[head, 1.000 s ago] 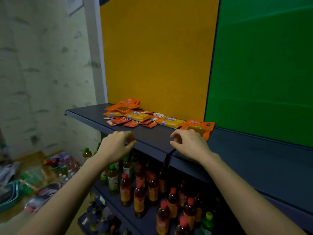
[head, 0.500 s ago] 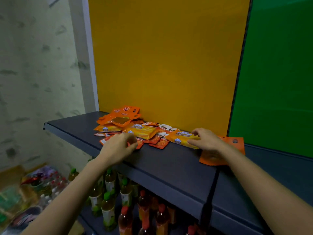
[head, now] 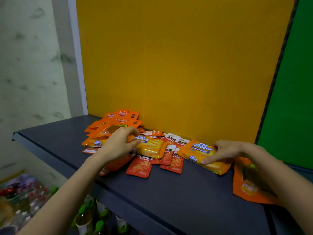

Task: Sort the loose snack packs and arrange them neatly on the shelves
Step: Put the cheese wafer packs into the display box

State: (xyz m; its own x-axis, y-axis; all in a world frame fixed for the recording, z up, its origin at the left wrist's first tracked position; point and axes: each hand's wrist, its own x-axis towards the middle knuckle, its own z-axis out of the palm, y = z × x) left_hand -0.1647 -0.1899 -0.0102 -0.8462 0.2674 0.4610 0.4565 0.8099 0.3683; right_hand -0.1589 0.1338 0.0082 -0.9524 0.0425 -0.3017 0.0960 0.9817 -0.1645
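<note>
- We see loose snack packs heaped on the dark shelf (head: pixel 169 192), against the yellow back panel (head: pixel 177 65).
- Right hand (head: pixel 227 150) is on a Cal Cheese wafer pack (head: pixel 201 154), right of the heap: fingers curled over its top, thumb (head: pixel 207 160) along its near edge. A loose clasp; pack lies on the shelf.
- Left hand (head: pixel 118 144) covers the left end of a second Cal Cheese pack (head: pixel 150 147) in the heap's middle, fingers bent over it, thumb near its label. We can't tell whether it pinches or only rests.
- Small red sachets (head: pixel 140 167) fan out under and in front of that pack.
- Orange pouches (head: pixel 118 119) are piled at the heap's left, by the panel.
- Another orange pouch (head: pixel 245 187) lies right of the heap, partly under the right forearm.
- Bottles (head: pixel 84 219) stand below the shelf, blurred.
</note>
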